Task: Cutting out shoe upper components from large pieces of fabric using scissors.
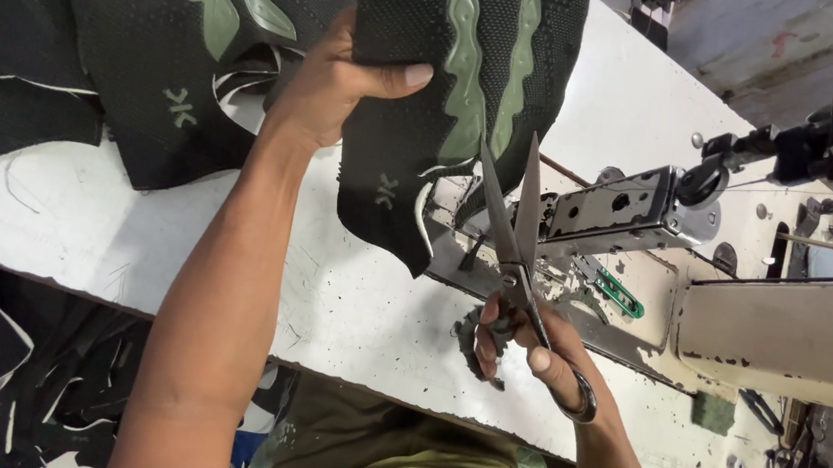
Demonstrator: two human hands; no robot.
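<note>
Up near the far edge of the white worktable (350,309), the left hand (334,81) pinches a black knit shoe upper (459,87) with a pale green wavy patch, thumb clamped across its face. The right hand (537,350) has its fingers curled through the handles of steel scissors (517,233), blades slightly parted at the upper's lower edge. More black uppers (151,50) lie toward the table's left end.

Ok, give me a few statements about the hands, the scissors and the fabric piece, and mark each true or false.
1. The left hand grips a black knitted fabric piece with green trim. True.
2. The right hand holds a screwdriver. False: it holds scissors.
3. The scissors' blades are open, tips pointing at the fabric piece. True.
4. The fabric piece lies flat, untouched. False: the left hand holds it, thumb on top.
5. A sewing machine stands on the white table. True.
</note>
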